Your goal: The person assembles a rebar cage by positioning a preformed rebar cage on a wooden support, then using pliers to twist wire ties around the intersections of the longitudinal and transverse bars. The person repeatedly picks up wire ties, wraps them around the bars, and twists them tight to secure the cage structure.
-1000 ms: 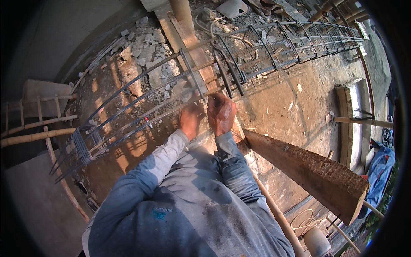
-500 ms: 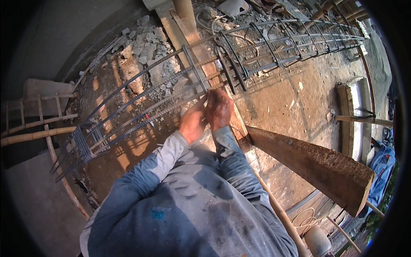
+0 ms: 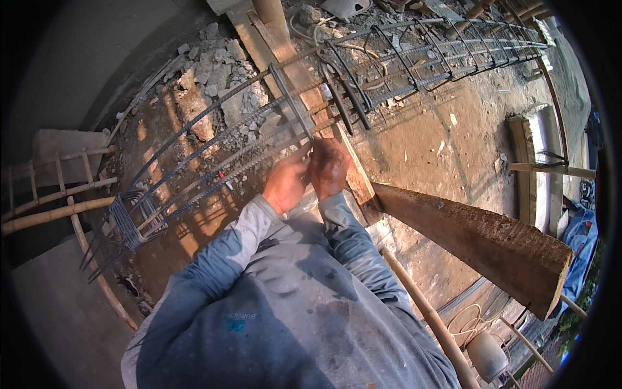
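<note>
A long rebar cage [image 3: 414, 84] runs from near left to far right in front of me. My left hand [image 3: 287, 181] and my right hand [image 3: 330, 167] meet at its near side, just below the corner of a steel stirrup [image 3: 289, 100]. Both sets of fingers are curled closed and pressed together; whatever is between them is hidden. Just beyond my right hand, dark long-handled pincers [image 3: 348, 104] rest across the cage bars. A wooden plank [image 3: 358, 178] passes under the cage beside my right hand.
Bundled stirrups [image 3: 126, 217] hang at the cage's left end. A thick timber beam [image 3: 473, 243] juts toward the lower right, near a bamboo pole [image 3: 431, 318]. Broken concrete rubble [image 3: 223, 71] lies behind the cage. A bamboo ladder [image 3: 58, 175] is at the left.
My hands stay together at the stirrup corner, with the left hand shifted slightly left and the fingers slightly changed. The whole view has shifted a little.
</note>
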`<state>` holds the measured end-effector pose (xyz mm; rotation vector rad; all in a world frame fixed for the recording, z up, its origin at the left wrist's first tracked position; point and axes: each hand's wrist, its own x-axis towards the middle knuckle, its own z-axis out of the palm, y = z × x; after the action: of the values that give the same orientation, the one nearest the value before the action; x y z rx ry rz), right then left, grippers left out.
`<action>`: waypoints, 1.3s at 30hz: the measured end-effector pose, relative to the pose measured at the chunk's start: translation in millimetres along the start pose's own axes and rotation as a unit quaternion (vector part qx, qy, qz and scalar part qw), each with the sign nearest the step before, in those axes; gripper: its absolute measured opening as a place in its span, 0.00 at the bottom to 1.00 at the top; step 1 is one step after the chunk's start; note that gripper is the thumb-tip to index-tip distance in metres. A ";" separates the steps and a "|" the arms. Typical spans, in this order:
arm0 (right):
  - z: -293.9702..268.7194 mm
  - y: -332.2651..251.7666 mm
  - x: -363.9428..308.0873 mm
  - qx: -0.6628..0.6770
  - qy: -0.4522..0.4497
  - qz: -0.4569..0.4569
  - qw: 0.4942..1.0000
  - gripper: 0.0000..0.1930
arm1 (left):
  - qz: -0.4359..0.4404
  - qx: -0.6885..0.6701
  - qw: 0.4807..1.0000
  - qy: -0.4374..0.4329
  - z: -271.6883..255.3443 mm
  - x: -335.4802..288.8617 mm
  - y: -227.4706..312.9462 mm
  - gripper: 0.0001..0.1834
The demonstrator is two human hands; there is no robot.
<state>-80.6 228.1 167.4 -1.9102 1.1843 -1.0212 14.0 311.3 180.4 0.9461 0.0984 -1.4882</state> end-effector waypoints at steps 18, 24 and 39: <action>-32.9 -22.8 -2.2 -0.048 -0.168 0.036 0.984 0.17 | 0.073 -0.081 0.993 0.044 7.5 12.0 -20.4 0.20; -29.4 -25.3 -2.5 -0.045 -0.140 0.065 0.987 0.16 | 0.083 -0.035 0.991 0.100 14.5 15.9 -21.8 0.18; -14.6 -13.4 -2.3 -0.044 -0.041 -0.045 0.997 0.12 | 0.220 0.155 0.958 0.104 6.9 31.0 -31.8 0.18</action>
<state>-88.6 233.4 185.0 -2.0697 1.1221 -0.9404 -12.1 288.8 151.5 1.2814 -0.1897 -1.0047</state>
